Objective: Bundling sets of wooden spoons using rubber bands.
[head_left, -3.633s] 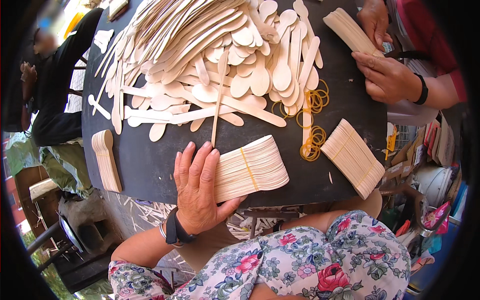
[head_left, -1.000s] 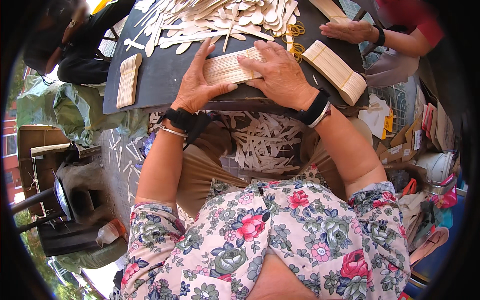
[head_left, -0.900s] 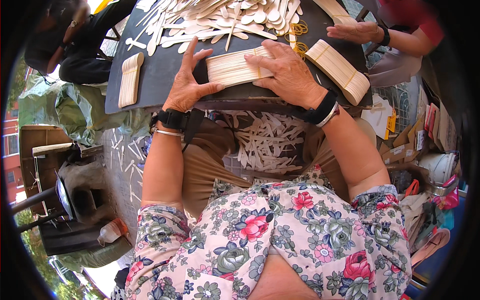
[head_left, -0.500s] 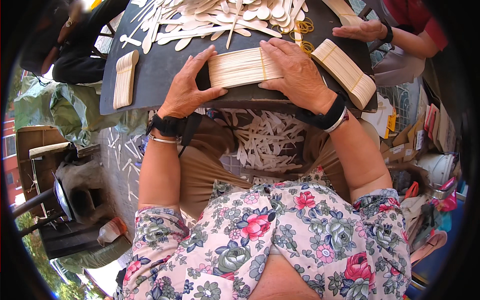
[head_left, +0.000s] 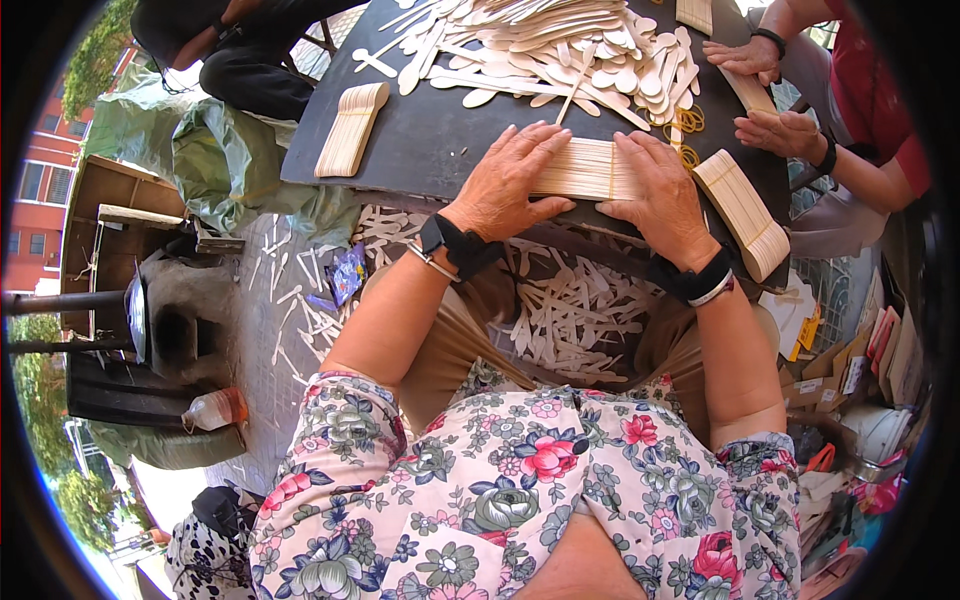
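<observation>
Left hand (head_left: 515,180) laid flat, palm down, fingers spread, on the left end of the banded bundle of wooden sticks (head_left: 590,168). Right hand (head_left: 660,190) likewise flat on the right end, fingers extended over the top; no curled grip visible on either side, only pressing contact. Bundle lying lengthwise across the near edge of the dark table (head_left: 430,150), bound by 1 yellow rubber band near its middle.

Just right of the right hand: a second banded stack (head_left: 742,212), angled, overhanging the table's near right corner. Far left on the table: a third stack (head_left: 350,128), well apart from both hands, with bare dark surface between. Beyond the bundle: a loose heap of wooden spoons (head_left: 560,50) covering the far half, with loose rubber bands (head_left: 685,125) at its right margin.

At the right edge: another person's 2 hands (head_left: 790,130) on a further stack. Below the table edge: loose sticks scattered in the lap (head_left: 580,315).
</observation>
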`<state>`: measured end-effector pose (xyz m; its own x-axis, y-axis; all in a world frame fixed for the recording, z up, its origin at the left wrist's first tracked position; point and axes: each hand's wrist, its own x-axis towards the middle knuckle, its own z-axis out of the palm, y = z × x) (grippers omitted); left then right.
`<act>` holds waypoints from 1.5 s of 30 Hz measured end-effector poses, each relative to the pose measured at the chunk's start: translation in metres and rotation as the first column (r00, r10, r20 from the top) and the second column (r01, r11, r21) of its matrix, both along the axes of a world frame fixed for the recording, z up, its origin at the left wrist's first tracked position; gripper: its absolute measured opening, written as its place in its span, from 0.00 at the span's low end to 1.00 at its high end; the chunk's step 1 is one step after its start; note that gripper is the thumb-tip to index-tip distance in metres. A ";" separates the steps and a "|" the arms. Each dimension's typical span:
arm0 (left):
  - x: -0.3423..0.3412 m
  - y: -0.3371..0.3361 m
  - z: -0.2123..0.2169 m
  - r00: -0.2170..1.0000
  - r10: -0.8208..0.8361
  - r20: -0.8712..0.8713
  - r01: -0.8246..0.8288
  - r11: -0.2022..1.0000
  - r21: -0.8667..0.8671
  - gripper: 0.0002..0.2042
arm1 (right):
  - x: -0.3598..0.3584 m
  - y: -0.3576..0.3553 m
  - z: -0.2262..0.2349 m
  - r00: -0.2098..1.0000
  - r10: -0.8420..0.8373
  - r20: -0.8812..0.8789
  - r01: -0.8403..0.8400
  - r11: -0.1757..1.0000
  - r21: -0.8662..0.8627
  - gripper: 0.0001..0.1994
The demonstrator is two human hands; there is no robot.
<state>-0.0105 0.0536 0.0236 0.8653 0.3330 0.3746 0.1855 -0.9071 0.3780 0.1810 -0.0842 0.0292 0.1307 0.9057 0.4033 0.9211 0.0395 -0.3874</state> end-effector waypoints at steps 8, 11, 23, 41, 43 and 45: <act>0.006 -0.004 0.013 0.999 -0.050 -0.012 0.050 0.998 -0.049 0.33 | -0.012 0.003 0.008 0.984 0.131 -0.124 -0.125 0.990 0.060 0.41; -0.009 -0.001 0.024 0.996 0.088 -0.002 -0.088 0.996 -0.024 0.33 | -0.014 0.004 0.014 0.980 0.129 -0.153 -0.108 0.984 0.142 0.38; -0.171 0.136 0.032 0.525 0.848 0.070 -0.823 0.527 -0.212 0.31 | -0.020 0.005 0.008 0.978 0.107 -0.181 -0.066 0.974 0.217 0.28; -0.204 0.223 -0.022 0.650 0.746 -0.142 -0.751 0.660 0.031 0.41 | -0.027 0.009 0.004 0.985 0.139 -0.102 -0.126 0.984 0.124 0.24; -0.193 0.218 -0.028 0.564 0.799 -0.208 -0.787 0.596 0.159 0.45 | -0.026 0.009 0.002 0.986 0.143 -0.087 -0.133 0.984 0.121 0.22; -0.188 0.213 -0.024 0.547 0.790 -0.276 -0.794 0.595 0.128 0.46 | -0.025 0.010 0.002 0.987 0.144 -0.074 -0.134 0.983 0.126 0.21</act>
